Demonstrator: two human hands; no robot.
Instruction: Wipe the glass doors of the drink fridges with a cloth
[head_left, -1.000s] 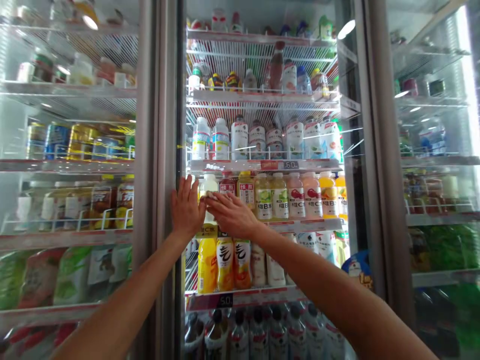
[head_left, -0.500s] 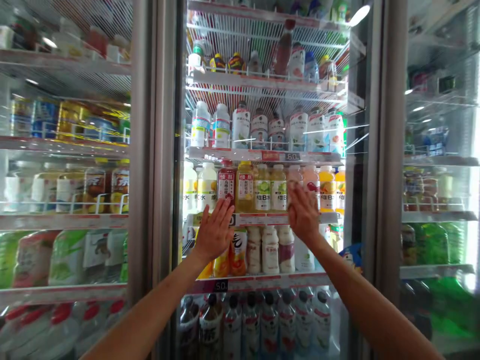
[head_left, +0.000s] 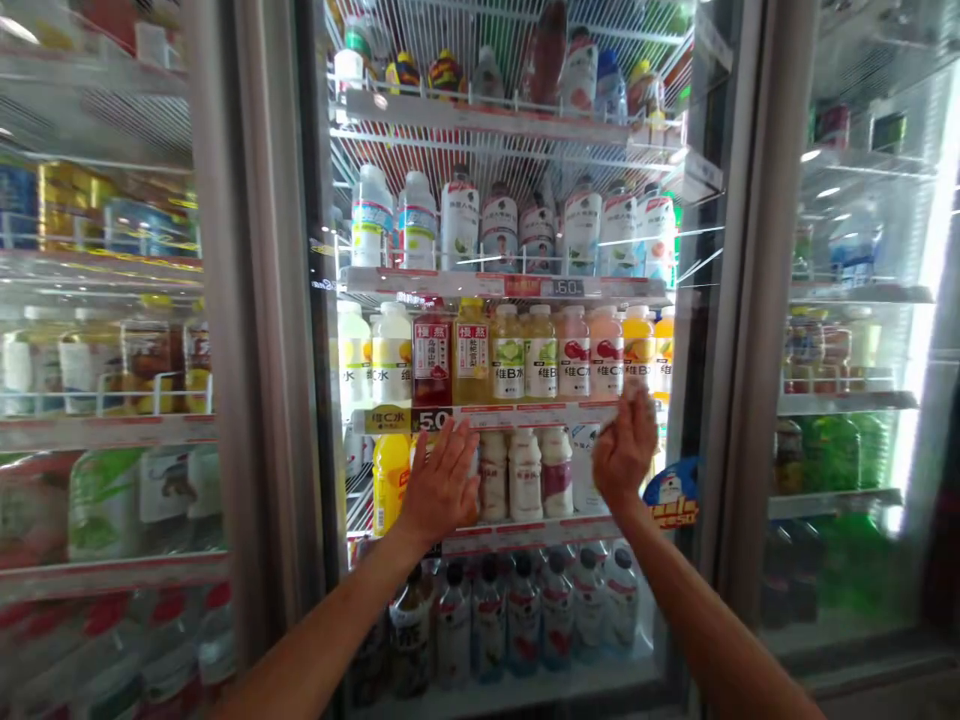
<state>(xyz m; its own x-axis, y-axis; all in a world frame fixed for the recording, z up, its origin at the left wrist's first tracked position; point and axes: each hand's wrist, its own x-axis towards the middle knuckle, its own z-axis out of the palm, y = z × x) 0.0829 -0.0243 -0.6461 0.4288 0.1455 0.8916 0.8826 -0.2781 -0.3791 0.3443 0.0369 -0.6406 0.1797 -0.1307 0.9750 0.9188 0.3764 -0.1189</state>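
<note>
My left hand (head_left: pixel 442 485) is stretched out with its fingers apart and the palm facing the drinks. It holds nothing and covers part of the lower bottle row, just under a price tag (head_left: pixel 432 420) reading 50. Further right, my right hand (head_left: pixel 626 445) is raised with its fingers curled in, and no object shows in it. It hides part of the shelf edge below the orange-juice-coloured bottles (head_left: pixel 638 335). A red bottle (head_left: pixel 432 350) and a yellow bottle (head_left: pixel 471 350) stand above my left hand. Whether either hand touches the cooler's glass I cannot tell.
Wire shelves hold rows of bottles, such as white-labelled bottles (head_left: pixel 583 225) and white milk-drink bottles (head_left: pixel 525 475). A blue sticker (head_left: pixel 673 495) sits near the right door frame (head_left: pixel 750 300). A thick metal post (head_left: pixel 259 300) divides off the left cooler section.
Both hands have come lower against the shelves, the right one also further right. My right hand's fingers have curled in from being stretched out. The view has shifted.
</note>
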